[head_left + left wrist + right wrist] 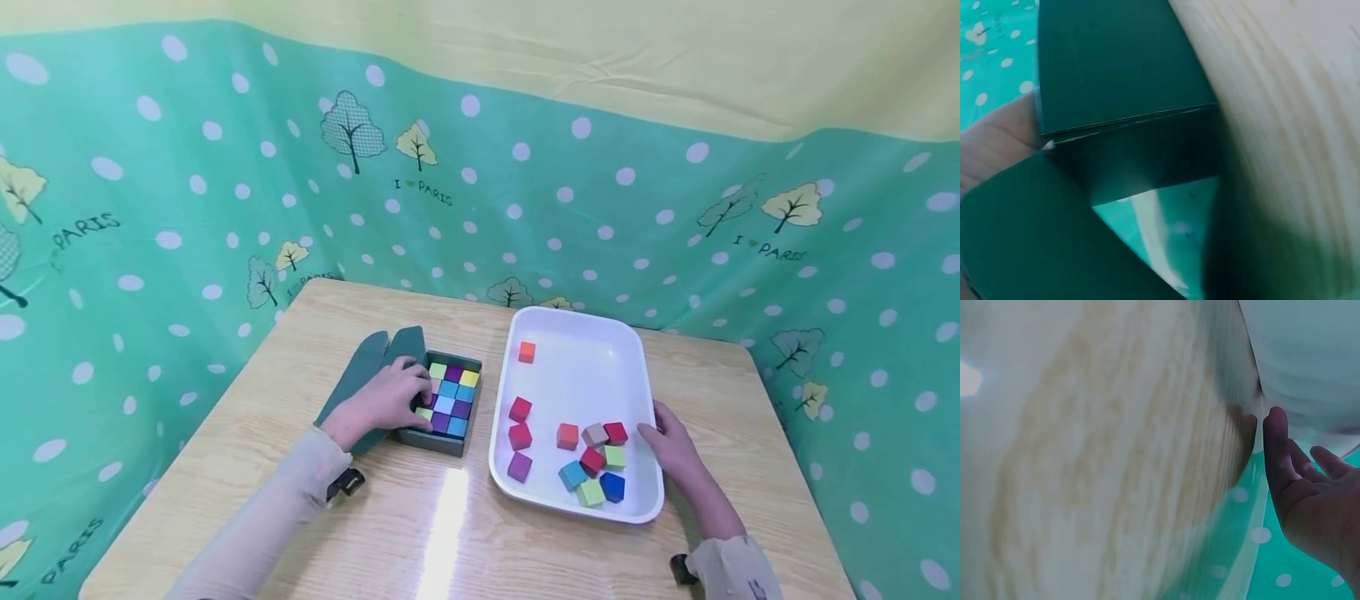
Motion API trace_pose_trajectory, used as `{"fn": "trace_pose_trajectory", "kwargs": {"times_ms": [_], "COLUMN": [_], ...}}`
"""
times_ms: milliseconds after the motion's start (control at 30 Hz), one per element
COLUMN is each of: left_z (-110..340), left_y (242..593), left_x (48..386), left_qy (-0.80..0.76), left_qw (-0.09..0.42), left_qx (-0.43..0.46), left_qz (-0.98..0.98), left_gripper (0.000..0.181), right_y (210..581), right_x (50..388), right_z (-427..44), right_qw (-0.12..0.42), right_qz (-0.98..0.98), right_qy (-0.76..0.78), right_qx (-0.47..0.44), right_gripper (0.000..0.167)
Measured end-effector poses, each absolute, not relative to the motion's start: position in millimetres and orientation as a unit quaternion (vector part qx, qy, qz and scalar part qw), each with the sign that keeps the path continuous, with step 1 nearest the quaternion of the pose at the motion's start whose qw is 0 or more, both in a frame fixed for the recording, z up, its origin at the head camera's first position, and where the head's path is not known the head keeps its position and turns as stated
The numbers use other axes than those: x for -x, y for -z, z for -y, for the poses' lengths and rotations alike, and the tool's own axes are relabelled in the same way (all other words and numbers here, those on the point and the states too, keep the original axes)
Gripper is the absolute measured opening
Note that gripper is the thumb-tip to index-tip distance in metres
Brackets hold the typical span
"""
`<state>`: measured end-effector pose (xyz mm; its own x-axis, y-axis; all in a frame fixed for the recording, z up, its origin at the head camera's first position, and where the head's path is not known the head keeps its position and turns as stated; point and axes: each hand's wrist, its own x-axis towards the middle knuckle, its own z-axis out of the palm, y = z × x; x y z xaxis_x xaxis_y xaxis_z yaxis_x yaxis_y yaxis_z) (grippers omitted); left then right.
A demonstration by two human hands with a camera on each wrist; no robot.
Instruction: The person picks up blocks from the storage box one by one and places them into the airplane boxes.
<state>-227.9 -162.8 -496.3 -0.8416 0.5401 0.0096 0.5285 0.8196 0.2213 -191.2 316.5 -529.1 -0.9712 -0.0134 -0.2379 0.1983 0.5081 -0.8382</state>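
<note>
In the head view my left hand [387, 395] reaches over the left side of a dark green open box [429, 444]. Its fingers bend down among the cubes. The fingertips are partly hidden, so whether they pinch a cube cannot be told. Rows of small coloured cubes, such as a yellow cube [469, 378], fill much of the box. My right hand [677, 447] grips the right rim of a white tray [577, 333], thumb over the edge and fingers outside. Loose cubes lie in the tray, among them a dark blue cube [612, 487] and a purple cube [519, 467].
The box's green lid flaps [352, 375] spread out to its left on the wooden table [382, 533]. A lone orange cube [527, 352] sits near the tray's far left corner. A green dotted curtain [525, 183] hangs behind and beside the table.
</note>
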Motion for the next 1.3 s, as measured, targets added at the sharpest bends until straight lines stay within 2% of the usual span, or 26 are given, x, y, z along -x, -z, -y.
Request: {"fn": "trace_pose_trajectory", "kwargs": {"times_ms": [200, 400, 600, 767, 933, 1067, 1300], "left_z": [153, 114, 49, -8, -54, -84, -125], "left_y": [466, 423, 399, 409, 433, 456, 480], "left_x": [236, 250, 258, 255, 251, 245, 230], "left_qy": [-0.145, -0.182, -0.233, -0.272, -0.311, -0.323, -0.322], "left_qw": [0.037, 0.053, 0.092, 0.144, 0.191, 0.201, 0.226], "left_qx": [-0.253, -0.253, -0.328, -0.376, -0.347, -0.339, -0.259], "left_qz": [-0.956, -0.949, -0.911, -0.874, -0.864, -0.86, -0.882], "left_gripper": [0.018, 0.022, 0.026, 0.026, 0.022, 0.025, 0.034], "right_y": [530, 531, 529, 532, 534, 534, 531], "right_x": [193, 194, 194, 193, 197, 196, 187], "right_z": [-317, -318, -320, -318, -313, -313, -320], "right_qw": [0.091, 0.087, 0.077, 0.093, 0.097, 0.091, 0.078], "right_qz": [-0.871, -0.87, -0.87, -0.873, -0.873, -0.874, -0.875], "right_qy": [0.482, 0.484, 0.485, 0.476, 0.475, 0.475, 0.476], "right_qx": [-0.037, -0.033, -0.037, -0.045, -0.044, -0.04, -0.048], "right_gripper": [0.062, 0.061, 0.061, 0.062, 0.064, 0.062, 0.06]}}
